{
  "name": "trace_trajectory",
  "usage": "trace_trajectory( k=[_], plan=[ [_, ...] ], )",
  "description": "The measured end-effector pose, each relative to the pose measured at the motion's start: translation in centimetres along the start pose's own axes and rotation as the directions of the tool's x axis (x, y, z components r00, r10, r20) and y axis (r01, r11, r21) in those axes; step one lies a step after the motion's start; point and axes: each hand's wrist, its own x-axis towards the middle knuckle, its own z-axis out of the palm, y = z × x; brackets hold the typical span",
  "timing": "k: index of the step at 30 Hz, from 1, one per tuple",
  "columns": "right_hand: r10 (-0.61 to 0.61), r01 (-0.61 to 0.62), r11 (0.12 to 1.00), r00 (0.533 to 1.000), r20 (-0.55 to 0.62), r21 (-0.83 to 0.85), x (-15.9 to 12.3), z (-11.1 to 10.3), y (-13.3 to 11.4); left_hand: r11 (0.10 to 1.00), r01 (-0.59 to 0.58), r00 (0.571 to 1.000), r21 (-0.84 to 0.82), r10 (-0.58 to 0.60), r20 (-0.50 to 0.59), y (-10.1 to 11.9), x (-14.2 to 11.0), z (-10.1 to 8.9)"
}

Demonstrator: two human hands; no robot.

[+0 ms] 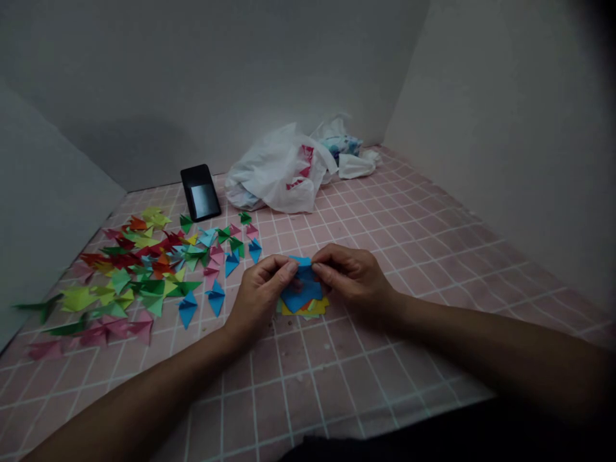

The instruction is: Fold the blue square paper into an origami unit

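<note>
Premises appeared domestic, exact room undetermined — pink checked covering (394, 218) lay between plain walls (240, 64), plastic bag (269, 170) at twelve o'clock, black touchscreen device (201, 192) at eleven.

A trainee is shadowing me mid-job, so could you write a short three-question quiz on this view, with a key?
1. Multiple choice: what colour is the paper held between the left hand and the right hand?
A) Yellow
B) Blue
C) Pink

2. True or false: the black device is to the left of the white plastic bag.

3. Fill in the blank: most of the folded paper pieces lie on the person's ____ side.

Key: 1. B; 2. True; 3. left
</note>
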Motion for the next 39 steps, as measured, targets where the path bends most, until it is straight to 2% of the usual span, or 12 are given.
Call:
trace_trajectory(
  k=[3,5,28,34,39],
  plan=[
    [-0.102,0.101,0.991,0.995,-0.001,-0.091,-0.06,-0.02,-0.01,1.0,-0.022,1.0,0.01,0.022,0.006,-0.14,0.0,-0.15],
    [-0.117,0.117,0.987,0.993,0.007,-0.106,-0.09,-0.02,-0.05,0.999,-0.034,0.999,0.019,0.034,0.004,-0.3,0.05,-0.23],
    [-0.029,0.028,0.996,1.0,-0.004,-0.088,-0.18,0.03,-0.35,0.991,-0.083,0.996,0.104,0.086,-0.021,-0.04,0.08,0.0],
    [0.044,-0.044,0.999,0.999,0.017,0.003,-0.04,0.01,-0.33,0.988,-0.097,0.995,0.123,0.1,-0.024,-0.53,0.28,-0.22],
    [0.091,-0.102,0.988,0.991,0.096,0.118,0.17,0.05,-0.15,0.977,-0.117,0.992,0.18,0.122,-0.016,-0.35,0.28,-0.1]
  ],
)
